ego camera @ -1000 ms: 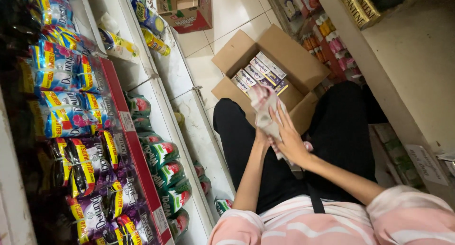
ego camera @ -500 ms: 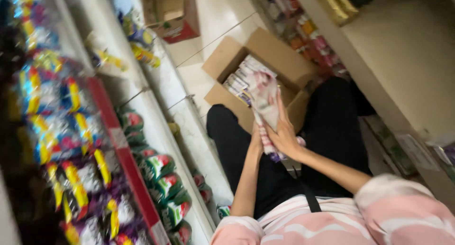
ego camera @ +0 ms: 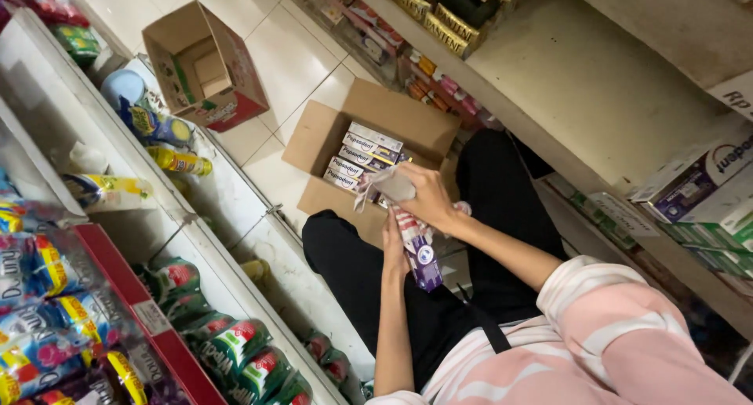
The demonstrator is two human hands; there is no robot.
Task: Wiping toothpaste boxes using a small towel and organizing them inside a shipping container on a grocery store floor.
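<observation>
I sit on the tiled floor of a shop aisle, legs in black trousers. My left hand [ego camera: 394, 240] holds a bundle of slim purple-and-white cartons [ego camera: 420, 256] upright over my lap. My right hand [ego camera: 427, 199] grips the crumpled clear wrap [ego camera: 388, 184] at the bundle's top end. Just beyond my hands an open brown cardboard box [ego camera: 408, 115] lies on the floor, with several similar flat cartons [ego camera: 362, 156] stacked inside it.
A second open cardboard box [ego camera: 205, 68], red on one side, stands farther down the aisle. The white shelves [ego camera: 235, 240] on the left hold green pouches [ego camera: 235, 346], colourful sachets and bottles [ego camera: 179, 162]. The shelf on the right carries boxed goods [ego camera: 698, 181].
The view has swung away from the left shelves toward the aisle and the right shelf. My right hand has shifted onto the wrap at the bundle's top; the bundle sits slightly lower.
</observation>
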